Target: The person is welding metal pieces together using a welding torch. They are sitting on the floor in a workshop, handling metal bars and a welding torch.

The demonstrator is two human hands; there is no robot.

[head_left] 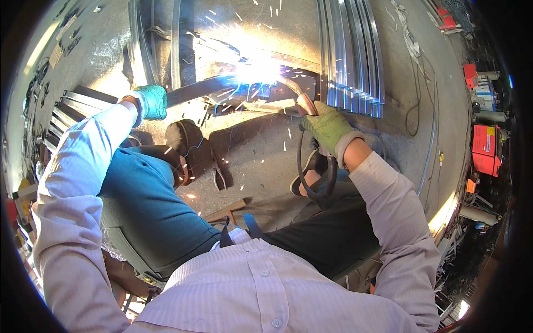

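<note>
My left hand (151, 102), in a green glove, is closed round the left end of a dark metal bar (194, 91). A welding torch (305, 103) with a bent neck is gripped in my gloved right hand (328, 127). Between the two hands the torch's tip meets the work in a blinding arc (258, 70), which hides the joint and the bar's right end. Sparks fly out all round it. From my right hand the torch's black cable (302, 172) loops down toward my leg. Metal pieces lie under the bar, partly lost in the glare.
Long steel channels (351, 61) lie side by side at the far right. More bars (142, 44) stand out at far left, with a stack of profiles (78, 108) nearer. Pliers (219, 171) rest on the floor between my feet. Red machines (487, 150) line the right side; hoses (435, 119) trail there.
</note>
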